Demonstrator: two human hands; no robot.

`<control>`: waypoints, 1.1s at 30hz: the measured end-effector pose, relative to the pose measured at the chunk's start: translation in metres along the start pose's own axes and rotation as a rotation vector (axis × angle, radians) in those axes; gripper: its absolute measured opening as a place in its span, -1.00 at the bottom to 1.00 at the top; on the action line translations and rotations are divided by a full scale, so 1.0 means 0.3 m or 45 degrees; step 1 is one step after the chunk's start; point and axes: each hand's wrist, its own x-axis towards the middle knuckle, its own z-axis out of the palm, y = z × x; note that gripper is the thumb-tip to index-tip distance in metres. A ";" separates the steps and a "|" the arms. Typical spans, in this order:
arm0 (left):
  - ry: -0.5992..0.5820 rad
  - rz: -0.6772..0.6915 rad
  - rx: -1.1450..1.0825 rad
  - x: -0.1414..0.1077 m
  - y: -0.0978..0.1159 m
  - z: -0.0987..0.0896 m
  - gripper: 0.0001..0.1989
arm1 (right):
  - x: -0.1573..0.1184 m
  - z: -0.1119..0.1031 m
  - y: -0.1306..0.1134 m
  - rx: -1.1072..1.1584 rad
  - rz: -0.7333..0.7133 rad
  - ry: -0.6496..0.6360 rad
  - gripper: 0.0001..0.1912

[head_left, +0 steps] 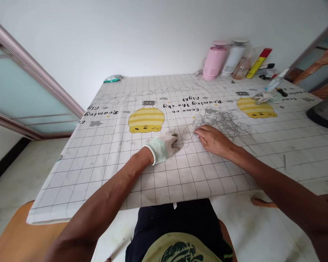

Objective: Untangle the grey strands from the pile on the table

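Note:
My left hand wears a white and pale green glove and rests near the middle of the table, its fingers curled at a thin dark wire loop. What its fingertips hold is too small to make out. Bare, my right hand has its thumb and fingers pinched together at the right side of that loop, beside a tangled heap of thin dark wire. The object in its pinch is partly hidden.
The table has a white gridded cover. Bent wire pieces lie along its back. At the back right stand a pink cylinder, a white one and bottles; a glove lies in front.

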 end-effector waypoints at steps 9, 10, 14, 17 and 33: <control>-0.017 -0.116 -0.061 -0.031 0.016 -0.009 -0.74 | 0.041 0.044 -0.160 -0.128 0.314 -0.169 -0.71; -0.024 -0.138 -0.064 -0.032 0.020 -0.010 -0.74 | 0.046 0.053 -0.163 -0.131 0.328 -0.171 -0.74; -0.036 -0.130 -0.032 -0.033 0.025 -0.010 -0.74 | 0.056 0.068 -0.158 -0.074 0.415 -0.155 -0.78; -0.020 -0.078 0.043 -0.029 0.024 -0.010 -0.72 | 0.053 0.054 -0.150 0.007 0.481 -0.098 -0.78; 0.396 -0.415 -0.237 -0.009 -0.004 -0.035 -0.65 | 0.024 -0.084 -0.130 0.495 0.733 0.035 -0.78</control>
